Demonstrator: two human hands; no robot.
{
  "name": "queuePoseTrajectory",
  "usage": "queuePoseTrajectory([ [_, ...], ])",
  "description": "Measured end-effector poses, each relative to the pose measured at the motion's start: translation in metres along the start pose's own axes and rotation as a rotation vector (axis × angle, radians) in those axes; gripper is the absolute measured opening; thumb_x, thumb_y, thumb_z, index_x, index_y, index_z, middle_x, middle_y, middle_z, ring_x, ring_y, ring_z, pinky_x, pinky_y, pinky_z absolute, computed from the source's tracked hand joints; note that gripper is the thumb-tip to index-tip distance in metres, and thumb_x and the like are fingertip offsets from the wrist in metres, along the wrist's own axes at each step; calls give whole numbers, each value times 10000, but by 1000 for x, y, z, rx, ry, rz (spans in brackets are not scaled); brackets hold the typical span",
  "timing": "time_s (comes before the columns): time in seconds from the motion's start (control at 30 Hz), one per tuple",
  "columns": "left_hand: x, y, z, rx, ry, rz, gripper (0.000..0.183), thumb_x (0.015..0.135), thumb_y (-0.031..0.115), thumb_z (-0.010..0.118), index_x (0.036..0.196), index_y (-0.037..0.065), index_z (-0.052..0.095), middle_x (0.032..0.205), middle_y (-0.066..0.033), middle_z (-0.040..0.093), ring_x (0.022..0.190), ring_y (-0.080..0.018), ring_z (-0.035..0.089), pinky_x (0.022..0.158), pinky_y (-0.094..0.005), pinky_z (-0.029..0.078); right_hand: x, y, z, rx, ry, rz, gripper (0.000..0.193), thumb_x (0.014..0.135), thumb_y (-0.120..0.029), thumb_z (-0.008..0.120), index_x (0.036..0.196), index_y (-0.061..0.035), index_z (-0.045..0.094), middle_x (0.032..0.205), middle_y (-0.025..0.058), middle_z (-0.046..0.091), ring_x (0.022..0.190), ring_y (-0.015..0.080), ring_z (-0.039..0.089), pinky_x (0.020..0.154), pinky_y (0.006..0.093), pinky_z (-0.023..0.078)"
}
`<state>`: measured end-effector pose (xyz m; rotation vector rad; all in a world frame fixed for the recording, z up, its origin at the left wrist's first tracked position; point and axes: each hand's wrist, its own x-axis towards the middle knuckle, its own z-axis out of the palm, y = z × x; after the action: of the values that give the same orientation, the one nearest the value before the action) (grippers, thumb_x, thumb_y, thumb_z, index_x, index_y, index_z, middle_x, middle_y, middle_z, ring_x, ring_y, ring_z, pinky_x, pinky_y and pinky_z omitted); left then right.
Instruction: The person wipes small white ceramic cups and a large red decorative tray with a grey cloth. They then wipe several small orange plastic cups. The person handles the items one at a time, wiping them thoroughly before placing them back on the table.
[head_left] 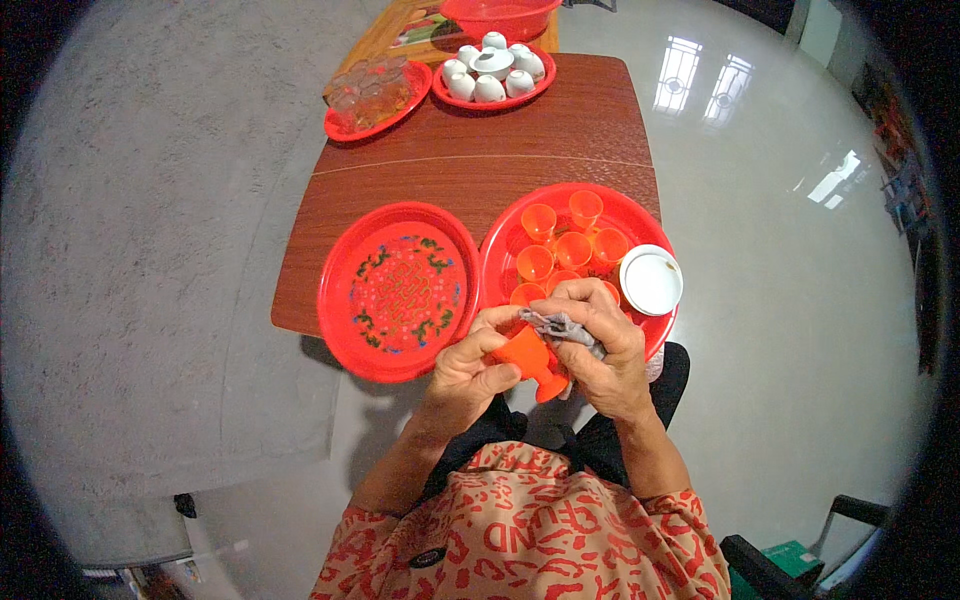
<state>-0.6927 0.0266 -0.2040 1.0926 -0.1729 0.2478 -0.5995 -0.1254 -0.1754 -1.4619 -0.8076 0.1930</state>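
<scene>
My left hand (468,368) grips a small orange stemmed cup (523,356), tilted with its foot toward me and to the right. Bunched in my right hand (608,352) is a grey cloth (562,328), pressed at the cup's rim. Both hands are just off the table's near edge. Beyond my right hand, a round red tray (498,235) bears several similar orange cups (573,250). A white round dish (652,281) sits on its right side. Left of it lies another red tray (334,300), its floor printed with a colourful floral pattern.
The brown wooden table (480,165) stretches away from me. At its far end stand a red tray of clear glasses (368,92), a red plate of white teacups (490,88) around a lidded piece, and a red basin (500,16). A dark chair (850,510) is at lower right.
</scene>
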Motion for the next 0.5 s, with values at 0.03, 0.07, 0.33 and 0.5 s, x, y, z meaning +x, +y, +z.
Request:
queuePoseTrajectory([
  [0.03, 0, 0, 1, -43, 12, 11, 193, 871, 38, 577, 1062, 17, 565, 1296, -111, 428, 1185, -213, 456, 1031, -367, 352, 0, 1, 0, 56, -9, 27, 363, 712, -3, 575, 1069, -27, 639, 980, 88, 521, 906, 180, 538, 804, 280, 430],
  [0.07, 1, 3, 2, -126, 40, -29, 206, 876, 50, 575, 1080, 25, 561, 1298, -115, 440, 1190, -215, 457, 1034, -373, 351, 0, 4, 0, 112, -19, 55, 365, 717, 7, 568, 1074, -25, 638, 987, 83, 523, 913, 170, 537, 804, 274, 432],
  [0.33, 17, -1, 3, -491, 62, -64, 244, 903, 121, 562, 1146, 136, 576, 1313, -143, 486, 1200, -224, 475, 1017, -418, 385, -7, 8, 3, 267, 14, -13, 383, 724, 62, 586, 1091, -32, 644, 1057, 95, 509, 957, 174, 531, 816, 280, 450],
  [0.5, 22, 2, 10, -526, 82, -78, 217, 902, 146, 566, 1117, 154, 596, 1306, -155, 493, 1185, -250, 496, 987, -430, 422, -6, 14, 3, 187, 22, -214, 419, 680, 98, 598, 1055, -75, 674, 1047, 95, 517, 946, 192, 531, 819, 295, 441],
])
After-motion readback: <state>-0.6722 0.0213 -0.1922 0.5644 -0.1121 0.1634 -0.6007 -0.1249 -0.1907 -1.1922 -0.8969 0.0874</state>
